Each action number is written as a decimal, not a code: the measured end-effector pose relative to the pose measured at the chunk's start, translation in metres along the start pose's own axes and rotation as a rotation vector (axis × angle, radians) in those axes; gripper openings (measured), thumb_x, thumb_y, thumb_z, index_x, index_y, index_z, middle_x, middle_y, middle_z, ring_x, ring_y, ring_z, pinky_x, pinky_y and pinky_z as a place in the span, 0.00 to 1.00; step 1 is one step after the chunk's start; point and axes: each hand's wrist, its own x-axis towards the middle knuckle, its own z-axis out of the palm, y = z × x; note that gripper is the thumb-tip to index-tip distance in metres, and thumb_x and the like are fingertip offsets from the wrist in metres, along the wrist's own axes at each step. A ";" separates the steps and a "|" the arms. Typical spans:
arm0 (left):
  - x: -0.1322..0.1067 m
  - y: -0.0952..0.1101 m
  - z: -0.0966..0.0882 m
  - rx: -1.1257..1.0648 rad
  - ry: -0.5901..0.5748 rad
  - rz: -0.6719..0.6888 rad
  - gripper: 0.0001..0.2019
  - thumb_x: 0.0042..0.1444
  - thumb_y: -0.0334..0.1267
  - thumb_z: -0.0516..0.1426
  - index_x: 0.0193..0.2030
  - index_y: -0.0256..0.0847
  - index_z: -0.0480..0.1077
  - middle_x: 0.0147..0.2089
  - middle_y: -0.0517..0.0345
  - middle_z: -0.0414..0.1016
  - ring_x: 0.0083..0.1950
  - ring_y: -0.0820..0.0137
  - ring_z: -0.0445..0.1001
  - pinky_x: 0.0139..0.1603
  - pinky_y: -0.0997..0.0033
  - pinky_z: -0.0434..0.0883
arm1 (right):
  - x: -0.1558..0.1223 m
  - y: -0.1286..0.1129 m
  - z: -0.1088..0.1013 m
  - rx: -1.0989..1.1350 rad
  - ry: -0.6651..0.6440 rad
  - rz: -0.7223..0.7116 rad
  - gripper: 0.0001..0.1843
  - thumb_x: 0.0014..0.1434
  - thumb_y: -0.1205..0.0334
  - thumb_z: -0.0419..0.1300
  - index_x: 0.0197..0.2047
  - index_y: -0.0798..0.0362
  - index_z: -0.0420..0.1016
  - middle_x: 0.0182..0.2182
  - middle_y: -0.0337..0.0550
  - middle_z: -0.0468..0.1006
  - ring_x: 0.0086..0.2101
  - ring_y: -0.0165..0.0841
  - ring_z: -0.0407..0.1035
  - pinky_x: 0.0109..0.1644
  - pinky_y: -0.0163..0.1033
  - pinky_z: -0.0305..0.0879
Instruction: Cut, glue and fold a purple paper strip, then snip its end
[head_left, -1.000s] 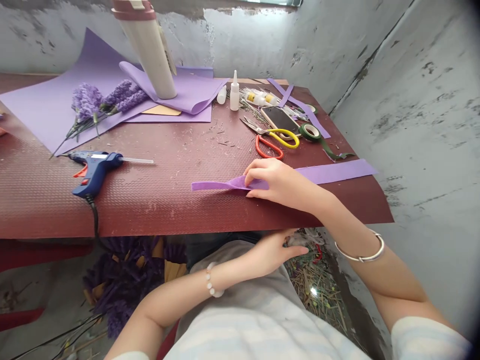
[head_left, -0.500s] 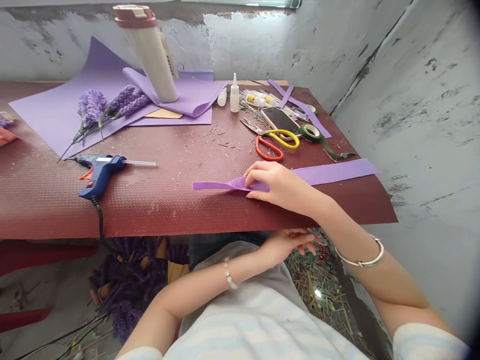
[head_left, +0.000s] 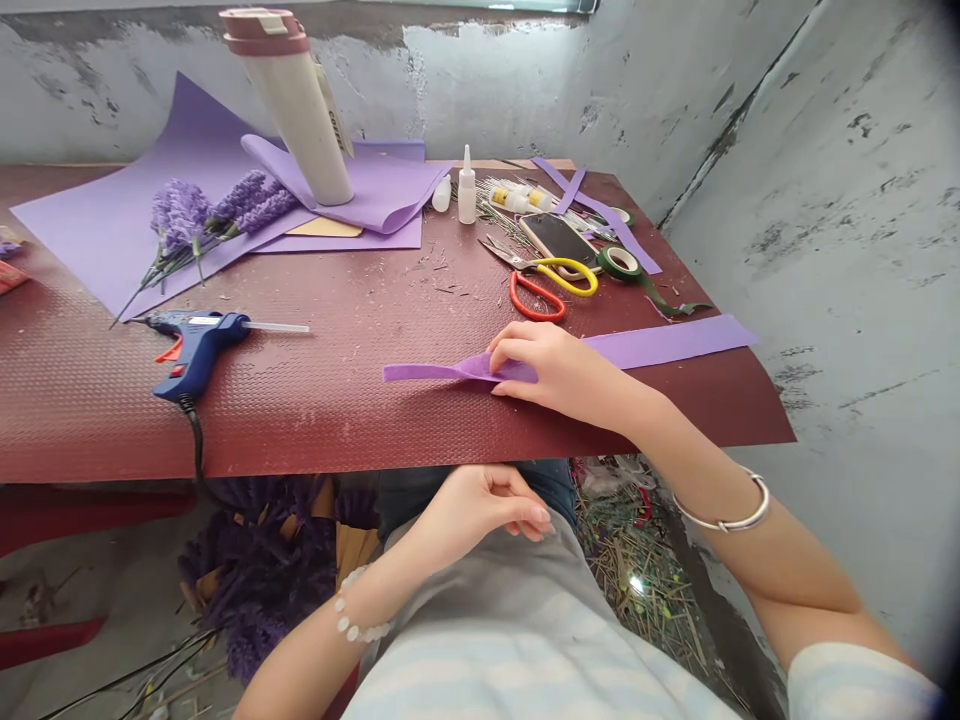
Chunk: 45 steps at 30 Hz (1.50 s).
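My right hand (head_left: 551,370) rests on the table with its thumb and fingers closed on a long purple strip (head_left: 667,342), which looks like felt or foam sheet. Left of the fingers the strip is folded lengthwise into a narrow band; to the right it lies flat and wide. Below the table's front edge, over my lap, my left hand (head_left: 484,512) is held with its fingers curled and the thumb pressed toward them. Whether anything small sits in that pinch is hidden. Scissors (head_left: 544,280) with one red and one yellow handle lie just beyond my right hand.
A blue glue gun (head_left: 196,350) lies at the left, its cord over the front edge. Behind are purple sheets (head_left: 82,220), purple flower stems (head_left: 180,215) and a tumbler (head_left: 304,120). A small dropper bottle (head_left: 466,190), phone (head_left: 559,240) and green tape roll (head_left: 619,263) lie further right.
My left hand has drawn back to the left, from under the table's edge near my right forearm to over my lap, and its fingers have curled in. My right hand and the strip stay put.
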 end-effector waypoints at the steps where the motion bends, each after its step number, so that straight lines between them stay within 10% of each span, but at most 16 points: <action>1: -0.005 0.002 0.001 0.003 -0.011 0.002 0.09 0.47 0.39 0.71 0.26 0.38 0.79 0.29 0.53 0.86 0.31 0.67 0.83 0.33 0.73 0.73 | 0.000 0.000 0.000 0.000 0.001 0.000 0.03 0.63 0.67 0.67 0.40 0.52 0.77 0.47 0.50 0.80 0.49 0.44 0.75 0.57 0.50 0.69; 8: -0.038 0.025 -0.005 0.025 -0.090 0.222 0.09 0.63 0.39 0.63 0.46 0.43 0.85 0.47 0.54 0.88 0.44 0.67 0.88 0.44 0.72 0.81 | -0.001 0.001 0.003 0.003 0.024 -0.006 0.04 0.63 0.68 0.67 0.41 0.52 0.77 0.47 0.50 0.80 0.49 0.45 0.75 0.57 0.50 0.69; 15: -0.036 0.052 -0.014 0.052 0.145 0.292 0.06 0.48 0.34 0.70 0.26 0.39 0.78 0.26 0.58 0.85 0.22 0.71 0.80 0.23 0.77 0.74 | -0.002 0.002 0.005 0.007 0.033 0.006 0.04 0.63 0.67 0.68 0.40 0.52 0.77 0.48 0.50 0.80 0.50 0.45 0.75 0.57 0.50 0.69; 20: -0.058 0.054 -0.041 0.527 0.758 0.586 0.10 0.61 0.33 0.59 0.32 0.45 0.82 0.18 0.66 0.75 0.18 0.75 0.70 0.21 0.75 0.69 | -0.002 0.001 0.003 0.003 0.020 0.025 0.05 0.63 0.68 0.68 0.41 0.53 0.77 0.48 0.50 0.80 0.50 0.44 0.75 0.57 0.49 0.69; 23: -0.068 0.058 -0.072 0.824 1.306 0.786 0.15 0.69 0.35 0.54 0.54 0.50 0.81 0.40 0.59 0.86 0.39 0.64 0.82 0.44 0.60 0.79 | -0.001 0.000 0.002 0.009 0.002 0.025 0.04 0.63 0.68 0.68 0.40 0.54 0.77 0.48 0.51 0.80 0.50 0.44 0.75 0.57 0.48 0.69; 26: -0.063 0.063 -0.094 1.101 1.276 0.715 0.24 0.71 0.33 0.51 0.71 0.48 0.69 0.73 0.53 0.69 0.76 0.46 0.63 0.76 0.39 0.60 | -0.001 0.001 0.003 0.013 0.012 0.026 0.05 0.63 0.67 0.68 0.39 0.54 0.76 0.47 0.50 0.79 0.49 0.44 0.74 0.57 0.49 0.69; 30: -0.045 0.066 -0.095 1.195 1.243 0.613 0.16 0.71 0.39 0.55 0.61 0.49 0.77 0.77 0.50 0.62 0.80 0.38 0.52 0.76 0.18 0.41 | -0.002 0.003 0.005 0.025 0.033 0.006 0.05 0.63 0.67 0.68 0.39 0.54 0.76 0.47 0.49 0.79 0.49 0.44 0.74 0.57 0.49 0.69; 38: -0.038 0.057 -0.084 1.135 1.157 0.954 0.24 0.72 0.32 0.53 0.72 0.54 0.65 0.57 0.54 0.84 0.62 0.59 0.81 0.79 0.38 0.54 | -0.004 0.005 0.008 0.013 0.060 -0.014 0.05 0.64 0.68 0.67 0.40 0.53 0.75 0.47 0.48 0.80 0.49 0.44 0.74 0.57 0.50 0.69; 45: -0.032 0.057 -0.069 1.253 1.098 0.972 0.32 0.70 0.53 0.55 0.76 0.44 0.58 0.77 0.35 0.61 0.78 0.47 0.60 0.76 0.35 0.55 | -0.006 0.004 0.011 -0.061 0.083 -0.037 0.04 0.63 0.69 0.68 0.41 0.54 0.76 0.46 0.51 0.81 0.49 0.46 0.74 0.58 0.52 0.69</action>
